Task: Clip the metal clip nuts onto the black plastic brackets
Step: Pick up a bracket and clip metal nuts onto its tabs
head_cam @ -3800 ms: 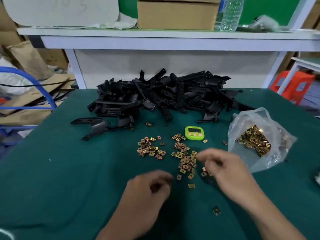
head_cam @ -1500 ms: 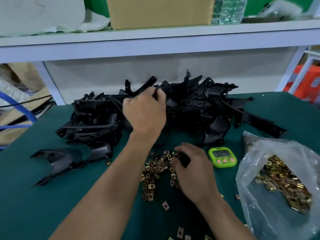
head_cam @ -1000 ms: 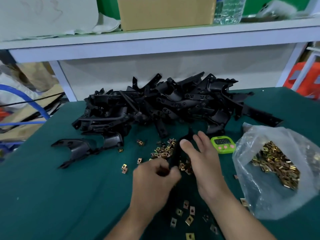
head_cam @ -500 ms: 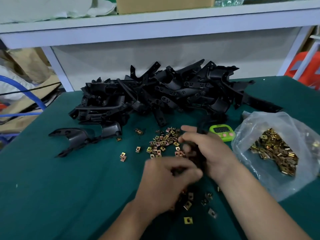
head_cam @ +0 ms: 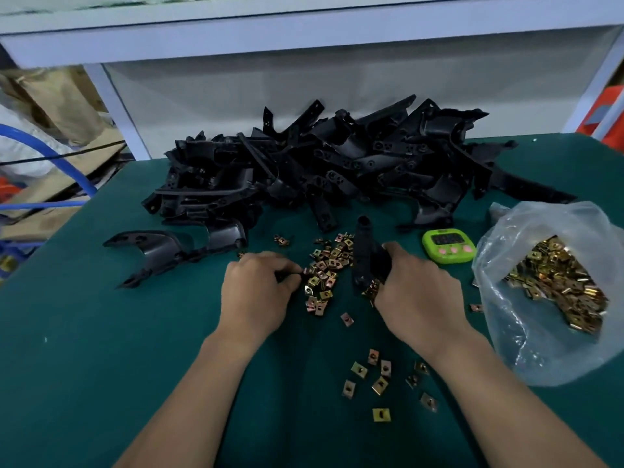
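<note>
My right hand point(head_cam: 418, 295) grips a black plastic bracket point(head_cam: 365, 251) that stands up from the green mat, with a clip nut at its lower end. My left hand point(head_cam: 258, 288) is beside it to the left, fingertips pinching a clip nut at the edge of the loose clip nuts point(head_cam: 326, 268). A large heap of black brackets point(head_cam: 337, 167) lies behind. More clip nuts point(head_cam: 378, 376) are scattered between my forearms.
A clear plastic bag of clip nuts point(head_cam: 557, 285) lies at the right. A green timer point(head_cam: 447, 246) sits beside my right hand. One separate black bracket point(head_cam: 158, 253) lies left of the heap. A white shelf frame point(head_cam: 304, 38) stands behind the table.
My left hand pulled a bracket from the heap and passed it to my right hand. The hands then parted, and my left hand moved left onto the loose clip nuts.
</note>
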Demonstrator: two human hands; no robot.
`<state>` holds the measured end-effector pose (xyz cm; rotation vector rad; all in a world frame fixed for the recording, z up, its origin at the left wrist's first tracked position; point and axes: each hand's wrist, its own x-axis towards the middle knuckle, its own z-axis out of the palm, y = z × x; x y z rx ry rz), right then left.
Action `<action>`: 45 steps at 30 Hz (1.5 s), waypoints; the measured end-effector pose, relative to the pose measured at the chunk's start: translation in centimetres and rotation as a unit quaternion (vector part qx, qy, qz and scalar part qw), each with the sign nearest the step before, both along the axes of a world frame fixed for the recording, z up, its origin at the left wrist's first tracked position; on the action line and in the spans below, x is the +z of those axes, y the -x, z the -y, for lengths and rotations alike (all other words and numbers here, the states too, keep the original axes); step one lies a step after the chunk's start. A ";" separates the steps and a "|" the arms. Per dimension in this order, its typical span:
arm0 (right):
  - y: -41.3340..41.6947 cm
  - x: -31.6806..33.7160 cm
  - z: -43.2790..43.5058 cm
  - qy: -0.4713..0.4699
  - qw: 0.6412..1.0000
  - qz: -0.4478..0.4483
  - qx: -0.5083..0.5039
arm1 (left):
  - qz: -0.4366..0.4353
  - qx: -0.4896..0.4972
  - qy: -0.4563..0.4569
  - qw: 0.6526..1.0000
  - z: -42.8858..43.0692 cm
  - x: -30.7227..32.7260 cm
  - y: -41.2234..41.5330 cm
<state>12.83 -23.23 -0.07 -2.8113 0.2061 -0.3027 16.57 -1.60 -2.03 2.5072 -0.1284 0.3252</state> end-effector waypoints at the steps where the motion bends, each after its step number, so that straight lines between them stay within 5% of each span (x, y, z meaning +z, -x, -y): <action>1: 0.1 -0.1 0.0 -0.008 1.000 -0.004 0.001 | 0.001 0.004 0.005 1.000 0.1 -0.1 0.1; 8: -0.2 -0.4 0.3 0.012 1.000 0.021 0.012 | -0.040 0.010 -0.032 0.999 -1.8 0.3 -0.1; 16: -0.1 -0.6 0.4 0.016 0.999 0.038 0.023 | -0.039 0.018 0.100 0.994 0.2 0.3 0.8; 22: 0.0 -0.6 0.5 0.014 0.999 0.043 0.017 | -0.003 0.066 0.018 0.998 -0.2 0.7 0.9; 26: 0.0 -0.7 0.6 -0.007 0.999 0.048 0.012 | 0.114 -0.056 0.004 0.992 0.9 1.9 2.5; 29: -0.1 -0.9 0.6 0.004 0.999 0.052 -0.001 | 0.007 -0.205 -0.017 0.979 2.9 2.1 4.2; 31: -0.2 -0.9 0.6 0.003 0.999 0.051 -0.003 | -0.078 -0.213 -0.056 0.972 3.7 1.6 4.4; 35: -0.2 -0.8 0.6 -0.005 0.999 0.048 0.005 | -0.002 -0.195 -0.067 0.979 3.7 0.9 3.9; 39: -0.1 -0.7 0.6 0.001 0.998 0.056 0.012 | 0.050 -0.094 0.116 0.988 3.4 0.5 4.0; 43: 0.1 -0.6 0.4 0.002 0.997 0.068 0.024 | -0.055 -0.007 0.361 0.931 3.5 0.8 3.3; 45: 0.1 -0.5 0.2 0.007 0.997 0.074 0.031 | -0.068 -0.003 0.404 0.912 3.4 0.9 3.1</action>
